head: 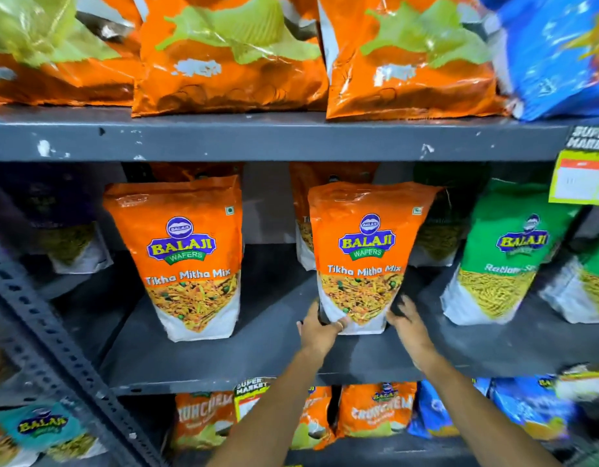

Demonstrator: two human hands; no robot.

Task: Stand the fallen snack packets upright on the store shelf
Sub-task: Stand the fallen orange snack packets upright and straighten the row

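Note:
An orange Tikha Mitha Mix packet (362,254) stands upright on the middle grey shelf (274,352). My left hand (320,326) grips its lower left corner, thumb across the front. My right hand (407,323) rests against its lower right edge with the fingers spread. A second orange packet of the same kind (190,254) stands upright to the left, untouched. A green packet (507,251) stands upright to the right.
More packets stand in the dark behind the front row. Large orange bags (230,55) fill the shelf above, with a blue bag (557,52) at the right. Orange and blue packets (375,409) sit below. A perforated upright post (55,345) runs at the left; a price tag (581,178) hangs at the right.

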